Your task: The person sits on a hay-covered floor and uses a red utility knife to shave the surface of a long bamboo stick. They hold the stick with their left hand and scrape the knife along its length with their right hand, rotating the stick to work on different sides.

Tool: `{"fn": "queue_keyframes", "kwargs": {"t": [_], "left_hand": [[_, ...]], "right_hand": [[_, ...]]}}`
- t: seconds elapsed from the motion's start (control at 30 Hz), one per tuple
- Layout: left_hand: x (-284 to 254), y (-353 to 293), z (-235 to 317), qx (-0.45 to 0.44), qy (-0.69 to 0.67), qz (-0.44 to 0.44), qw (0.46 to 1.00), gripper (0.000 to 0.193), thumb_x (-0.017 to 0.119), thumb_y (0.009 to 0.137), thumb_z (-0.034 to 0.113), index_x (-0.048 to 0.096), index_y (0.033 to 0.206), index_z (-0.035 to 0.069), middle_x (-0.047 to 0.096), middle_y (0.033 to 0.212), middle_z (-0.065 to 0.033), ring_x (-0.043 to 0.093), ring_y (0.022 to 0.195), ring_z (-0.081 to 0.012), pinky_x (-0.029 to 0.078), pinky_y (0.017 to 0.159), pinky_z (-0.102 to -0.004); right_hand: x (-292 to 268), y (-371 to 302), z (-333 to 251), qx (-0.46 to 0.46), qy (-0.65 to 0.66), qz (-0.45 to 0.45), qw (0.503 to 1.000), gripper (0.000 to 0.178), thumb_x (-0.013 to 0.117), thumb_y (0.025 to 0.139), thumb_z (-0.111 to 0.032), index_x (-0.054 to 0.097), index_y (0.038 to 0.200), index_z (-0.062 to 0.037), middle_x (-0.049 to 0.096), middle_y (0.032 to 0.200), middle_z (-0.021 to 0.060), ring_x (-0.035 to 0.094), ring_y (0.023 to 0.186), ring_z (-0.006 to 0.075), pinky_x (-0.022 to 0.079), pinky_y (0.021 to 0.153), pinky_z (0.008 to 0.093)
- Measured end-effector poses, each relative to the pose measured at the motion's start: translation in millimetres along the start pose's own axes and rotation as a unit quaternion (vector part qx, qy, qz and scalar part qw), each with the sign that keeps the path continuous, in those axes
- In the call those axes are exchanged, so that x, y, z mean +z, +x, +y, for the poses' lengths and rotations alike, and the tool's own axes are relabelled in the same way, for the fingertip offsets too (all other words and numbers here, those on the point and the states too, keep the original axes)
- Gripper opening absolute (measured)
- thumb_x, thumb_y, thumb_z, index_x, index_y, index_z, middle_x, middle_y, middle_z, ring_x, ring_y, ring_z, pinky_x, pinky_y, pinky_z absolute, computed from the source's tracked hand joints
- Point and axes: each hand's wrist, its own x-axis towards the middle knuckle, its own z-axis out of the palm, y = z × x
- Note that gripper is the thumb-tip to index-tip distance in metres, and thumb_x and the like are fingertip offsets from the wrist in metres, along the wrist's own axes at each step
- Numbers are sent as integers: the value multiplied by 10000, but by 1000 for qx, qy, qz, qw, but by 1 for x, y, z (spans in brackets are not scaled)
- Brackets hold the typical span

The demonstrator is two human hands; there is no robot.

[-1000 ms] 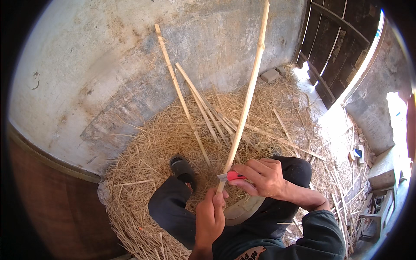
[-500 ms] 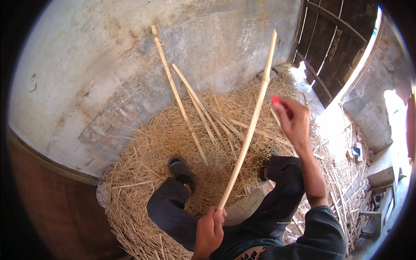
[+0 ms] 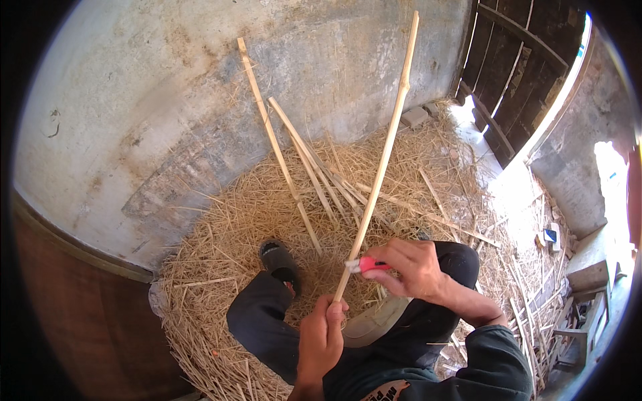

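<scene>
A long pale bamboo stick (image 3: 383, 160) slants up from my lap toward the wall, with a knot near its far end. My left hand (image 3: 321, 337) is closed around its near end. Just above that grip, my right hand (image 3: 411, 269) is closed on a red utility knife (image 3: 376, 264). The knife's whitish front end meets the stick; its blade cannot be made out clearly. Part of the knife handle is hidden by my fingers.
More bamboo sticks (image 3: 277, 147) lean on the wall (image 3: 200, 87). Straw and shavings (image 3: 221, 260) cover the floor around my sandalled foot (image 3: 277, 260). A pale curved object (image 3: 378, 324) lies between my legs. A wooden door (image 3: 511, 73) stands at far right, bricks (image 3: 414, 117) near it.
My right hand has come down and left from beside the stick's upper part, bringing the knife against the stick near my left hand. The stick's far end has risen slightly.
</scene>
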Motion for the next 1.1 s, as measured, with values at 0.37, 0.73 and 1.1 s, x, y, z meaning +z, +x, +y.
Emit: {"fn": "queue_keyframes", "kwargs": {"t": [0.37,0.73,1.1], "left_hand": [[12,3,4,56,91,39,993,263,464,1157,240,572,1108,6,606,734,-236,634,690,-502,452,619,-550],[12,-7,-6,40,113,27,992,260,478,1155,234,586,1103,4,637,749,-248,658,699,-494,479,620,-547],[11,-25,-20,-5,152,15,988,352,446,1163,278,601,1017,-2,645,742,-221,670,700,-460,482,626,-514]], "right_hand": [[10,-4,-13,-36,-29,19,999,340,864,869,-369,771,1076,-117,571,727,-17,638,546,158,498,484,315],[-11,16,10,10,-73,41,996,282,883,871,-309,793,1055,-116,655,754,6,631,546,179,491,475,327],[-36,46,73,153,-63,127,978,212,815,957,-232,809,1048,-41,785,888,129,750,677,238,578,611,336]]}}
